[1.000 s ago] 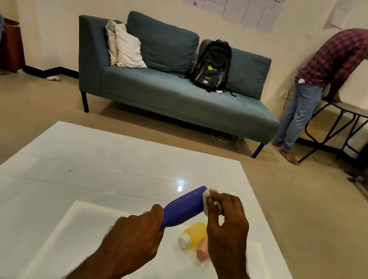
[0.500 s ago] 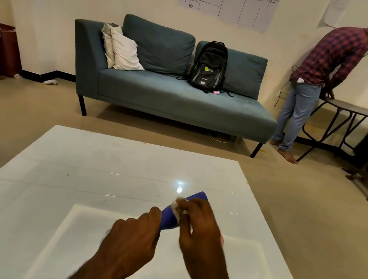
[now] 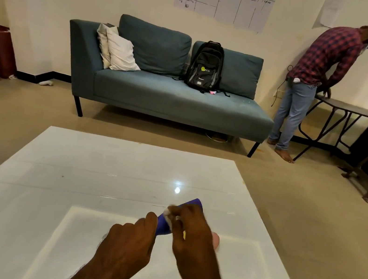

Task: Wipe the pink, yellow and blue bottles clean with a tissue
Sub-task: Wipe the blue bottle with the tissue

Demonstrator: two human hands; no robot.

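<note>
Right hand (image 3: 193, 235) fingers curled, pinching tissue (image 3: 168, 213) against blue bottle (image 3: 193, 203). Left hand (image 3: 127, 245) fingers wrapped round bottle's near end, holding it tilted above counter (image 3: 98, 173). Pink bottle (image 3: 215, 241) peeks past right knuckles; yellow bottle (image 3: 184, 234), sliver between fingers. Risk: small wad slips from pinch, or bottle, gripped at one end, twists loose onto those below.

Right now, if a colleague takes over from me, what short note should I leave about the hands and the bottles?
Hands: the left hand grips the blue bottle by its lower end above the table; the right hand pinches the tissue against its side.
Others: the pink bottle and yellow bottle sit on the table behind the right hand, mostly hidden.
Done: blue is mid-wipe.
Left: finish blue; I cannot tell whether pink and yellow are wiped, so check them.
</note>
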